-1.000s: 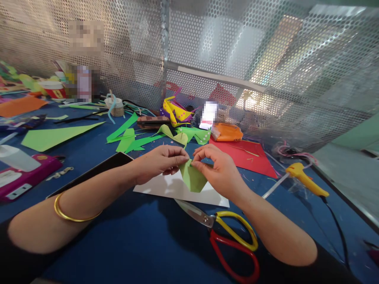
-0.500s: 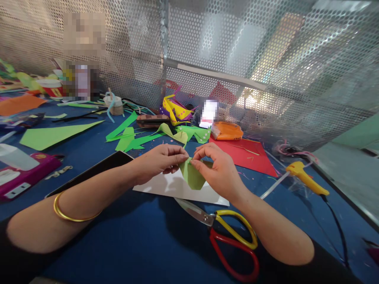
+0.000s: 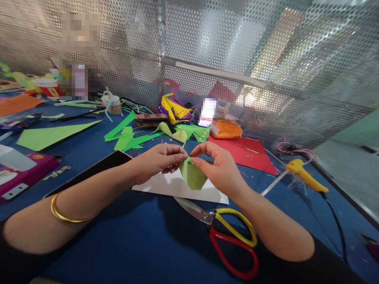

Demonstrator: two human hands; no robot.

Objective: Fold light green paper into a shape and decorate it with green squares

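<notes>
Between my two hands hangs a folded piece of green paper, pinched along its top edge. My left hand grips its upper left corner between thumb and fingers. Close beside it, my right hand pinches the top edge with thumb and forefinger; part of the paper is hidden behind this hand. Below the green paper lies a white sheet on the blue table. Scissors with one yellow and one red handle lie just nearer to me, their blade tip at the sheet's edge.
Behind my hands are green paper strips, a yellow and purple paper shape, an orange packet and a red sheet. At right lies a yellow glue gun with a cord. A purple power strip sits left. Perforated metal panels stand behind.
Both hands keep their pinch on the green paper. My right forefinger has shifted slightly at the top edge. The whole view has moved a little.
</notes>
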